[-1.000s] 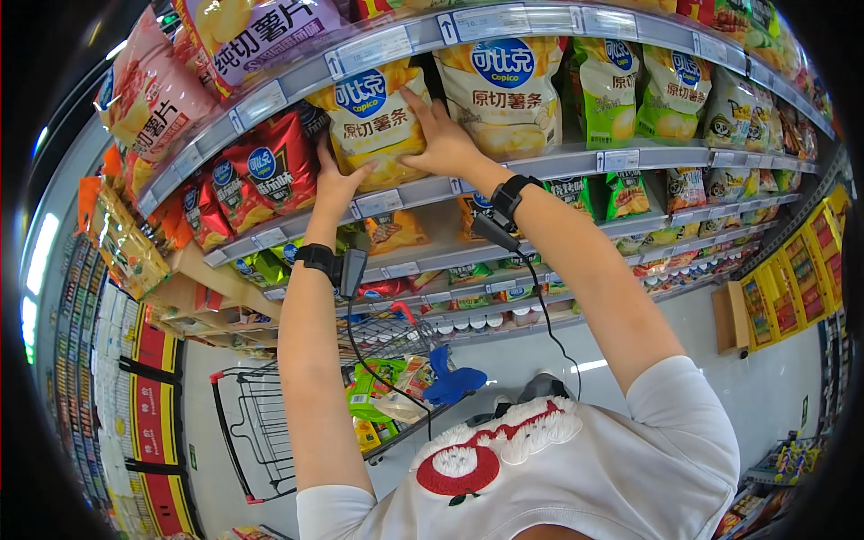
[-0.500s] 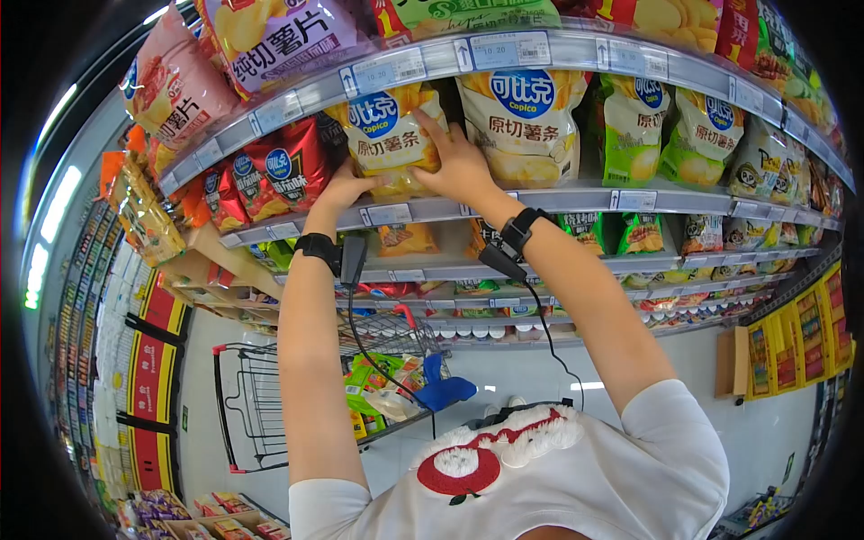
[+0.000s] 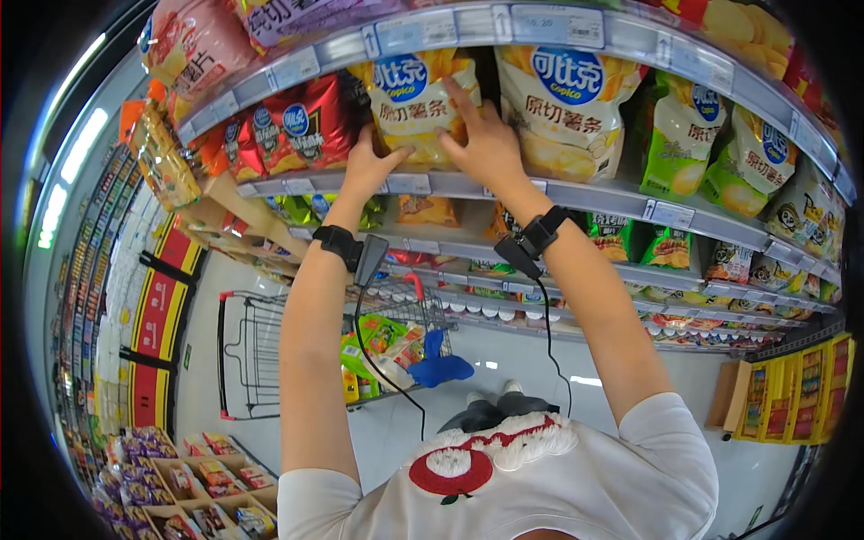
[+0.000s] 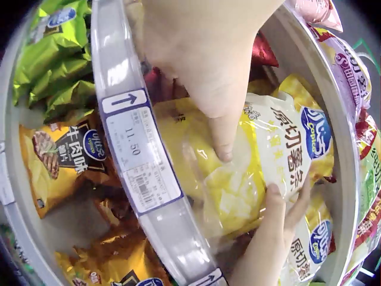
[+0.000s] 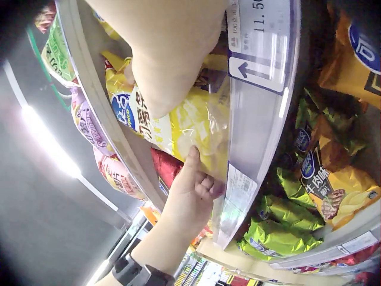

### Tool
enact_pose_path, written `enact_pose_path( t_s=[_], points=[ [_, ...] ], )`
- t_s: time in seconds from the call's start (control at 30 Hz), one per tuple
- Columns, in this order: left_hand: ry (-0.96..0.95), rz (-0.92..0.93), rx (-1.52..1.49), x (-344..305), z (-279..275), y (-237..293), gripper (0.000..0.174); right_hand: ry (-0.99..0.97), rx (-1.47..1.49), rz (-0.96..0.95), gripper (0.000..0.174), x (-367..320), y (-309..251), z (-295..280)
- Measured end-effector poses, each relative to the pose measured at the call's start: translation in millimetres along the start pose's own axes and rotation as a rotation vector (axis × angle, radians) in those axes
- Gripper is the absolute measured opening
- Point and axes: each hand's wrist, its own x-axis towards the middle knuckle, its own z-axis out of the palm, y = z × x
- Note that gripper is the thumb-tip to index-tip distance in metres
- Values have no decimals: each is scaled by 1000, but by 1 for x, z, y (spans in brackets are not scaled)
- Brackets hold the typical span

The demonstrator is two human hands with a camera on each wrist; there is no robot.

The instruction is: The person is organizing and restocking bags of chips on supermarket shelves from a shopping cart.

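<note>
A yellow and white bag of potato fries (image 3: 414,103) stands on a shelf, its front facing me. My left hand (image 3: 366,168) holds its lower left side. That thumb lies on the front of the bag, and the right wrist view shows the other fingers curled in at the bag's lower corner. On the right side, my right hand (image 3: 489,148) presses with its index finger and thumb straight and spread over the front. Its remaining fingers are partly hidden in the gap beside a larger bag of the same brand (image 3: 567,112).
Red chip bags (image 3: 301,126) crowd the left side of this shelf. Green bags (image 3: 684,135) stand further right. A price-tagged shelf edge (image 3: 450,36) runs just above the hands. Below on the floor, a shopping cart (image 3: 252,355) holds several packages and a blue item (image 3: 441,364).
The head view has shifted, so the shelves and bags appear further right. Both hands keep their contact with the bag, which stays on the shelf.
</note>
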Motion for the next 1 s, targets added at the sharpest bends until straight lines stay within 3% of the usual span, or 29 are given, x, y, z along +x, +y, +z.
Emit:
enact_pose_path(
  t_s=[0.03, 0.07, 0.13, 0.2, 0.33, 0.53, 0.6, 0.67, 0.73, 0.8, 0.83, 0.9, 0.97, 1.0],
  points=[
    [76, 107, -60, -4, 4, 3, 64, 12, -12, -3, 73, 0, 1, 2],
    [83, 44, -98, -12, 5, 4, 60, 59, -20, -31, 72, -1, 4, 6],
    [295, 115, -81, -25, 3, 4, 54, 23, 30, 40, 67, -2, 2, 5],
    [404, 91, -351, -46, -3, -2, 35, 403, -86, -190, 57, -5, 0, 10],
    [379, -54, -563, -133, -29, -21, 14, 519, -32, -311, 38, -57, -24, 21],
    [353, -577, -340, -325, -45, -210, 12, -493, 505, -238, 19, -202, -83, 160],
    [207, -914, -149, -392, -67, -275, 29, -867, 591, 5, 19, -236, -105, 202],
    [136, -1288, -47, -468, -74, -363, 43, -1053, 646, 284, 20, -278, -112, 263],
    [46, -1291, 105, -496, -89, -372, 46, -1176, 634, 755, 26, -301, -124, 309],
    [-200, -1058, 284, -544, -78, -421, 44, -1190, 532, 1256, 32, -335, -117, 354],
    [-349, -1048, 216, -550, -73, -429, 46, -1167, 466, 1502, 35, -350, -109, 376],
    [-665, -992, 82, -547, -59, -439, 50, -1078, -52, 1455, 44, -385, -90, 397],
    [-928, -1253, -130, -493, -75, -390, 56, -1013, -269, 1515, 57, -414, -89, 389],
    [-1057, -1376, -228, -468, -81, -372, 59, -1003, -227, 1586, 65, -420, -91, 385]
  ],
)
